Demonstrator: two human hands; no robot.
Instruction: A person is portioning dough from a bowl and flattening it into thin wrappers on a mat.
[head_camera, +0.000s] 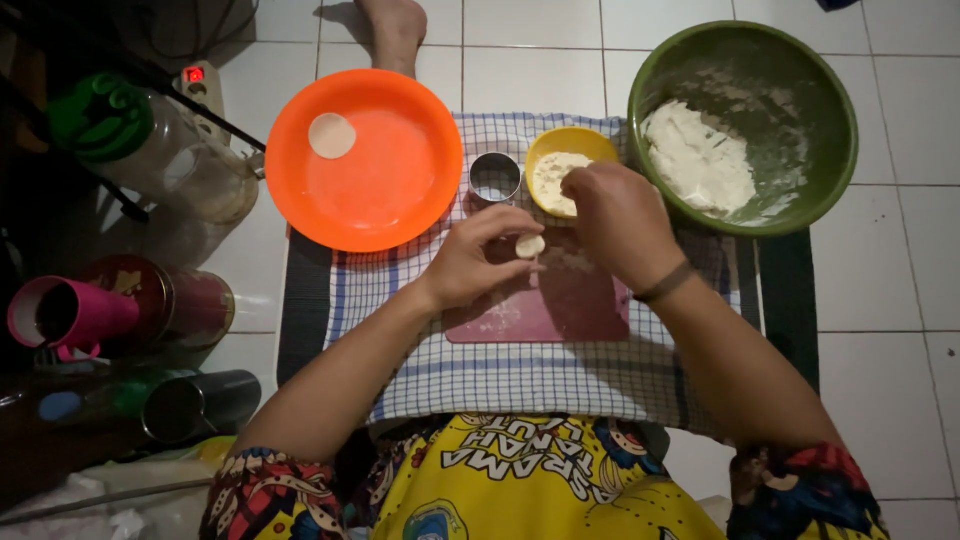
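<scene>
The left hand (470, 262) pinches a small pale dough piece (530, 245) between thumb and fingertips, just above the dark red cutting board (560, 310). The right hand (615, 220) reaches over the far edge of the board to the yellow bowl (590, 142) of flour, fingers bunched downward (whether they pinch anything I cannot tell). The dough lies just left of the right hand, its longer side running roughly across the board; the left hand has it.
</scene>
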